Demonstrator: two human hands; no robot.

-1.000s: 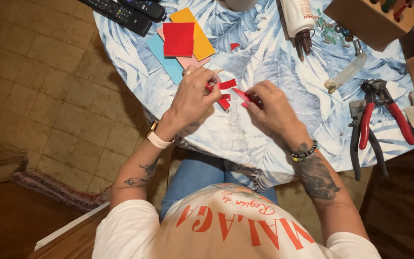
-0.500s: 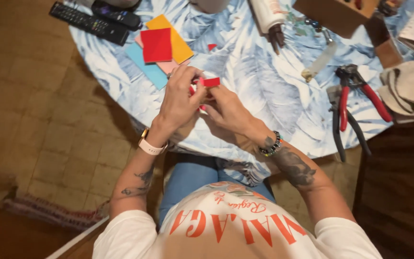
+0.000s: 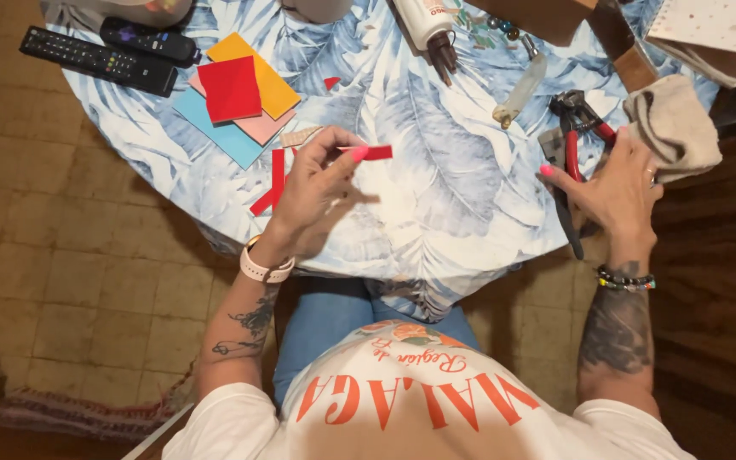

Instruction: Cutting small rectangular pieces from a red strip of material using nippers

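Note:
My left hand [image 3: 317,189] pinches a small red paper strip [image 3: 371,152] between its fingertips, above the round table [image 3: 436,196] with its blue leaf-print cloth. Two more red strips [image 3: 273,181] lie on the cloth just left of that hand. My right hand [image 3: 613,189] rests on the red-handled pliers [image 3: 574,145] near the table's right edge, its fingers spread over the handles. A stack of coloured paper squares [image 3: 236,98], red on top of yellow, pink and blue, lies at the upper left.
Two black remote controls [image 3: 104,55] lie at the table's far left. A glue gun [image 3: 432,30] and a clear glue stick [image 3: 521,89] sit at the top, a beige cloth [image 3: 673,123] and brown box [image 3: 615,38] at the right. Tiled floor surrounds the table.
My right hand has let go of the red paper and moved right onto the pliers. My left hand keeps one red strip; other strips now lie on the cloth.

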